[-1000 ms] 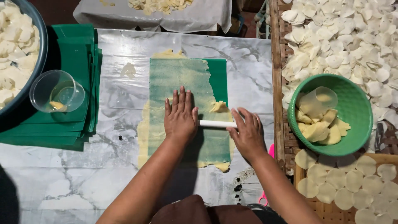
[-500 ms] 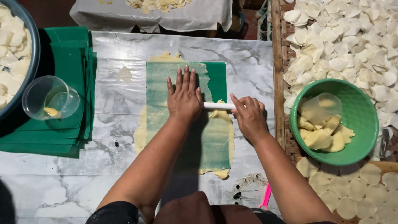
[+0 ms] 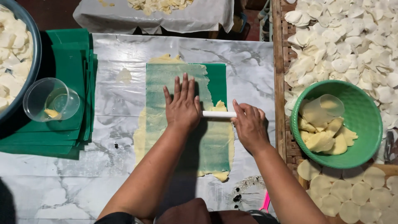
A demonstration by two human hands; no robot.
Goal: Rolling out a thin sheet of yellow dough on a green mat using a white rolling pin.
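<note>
A thin sheet of pale yellow dough lies stretched over a green plastic sheet on the marble-patterned table. A white rolling pin rests across the dough. My left hand presses flat on the pin's left part, fingers spread and pointing away. My right hand lies palm-down on the pin's right end. A small lump of dough is bunched just beyond the pin between the hands.
A stack of green sheets with a clear plastic cup lies left, beside a large bowl of dough pieces. A green bowl with dough and a cup stands right. Cut dough rounds cover the bamboo trays.
Both hands pushed the rolling pin away from me along the dough, then drew slightly back. The dough sheet looks thinner and longer.
</note>
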